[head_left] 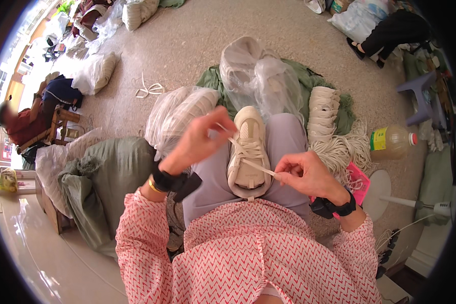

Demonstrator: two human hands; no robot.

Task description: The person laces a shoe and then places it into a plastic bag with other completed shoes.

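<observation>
A cream sneaker (249, 130) rests between my thighs, its toe pointing away from me and its tongue nearest my waist. A flat cream shoelace (256, 165) crosses its front, partly threaded through the eyelets. My right hand (306, 175) pinches one lace end between thumb and fingertips, right of the shoe's opening. On the shoe's left, my left hand (200, 142), slightly blurred, has its fingers closed on a lace strand by the upper eyelets. Both wrists wear black bands with small dark devices.
Right of my knees are a stack of cream shoes (323, 114), a heap of loose laces (342, 152), a pink basket (358, 183) and a bottle (390, 139). Bagged shoes (180, 114) lie left; a clear bag (278, 83) sits on green cloth ahead. Other people sit farther off.
</observation>
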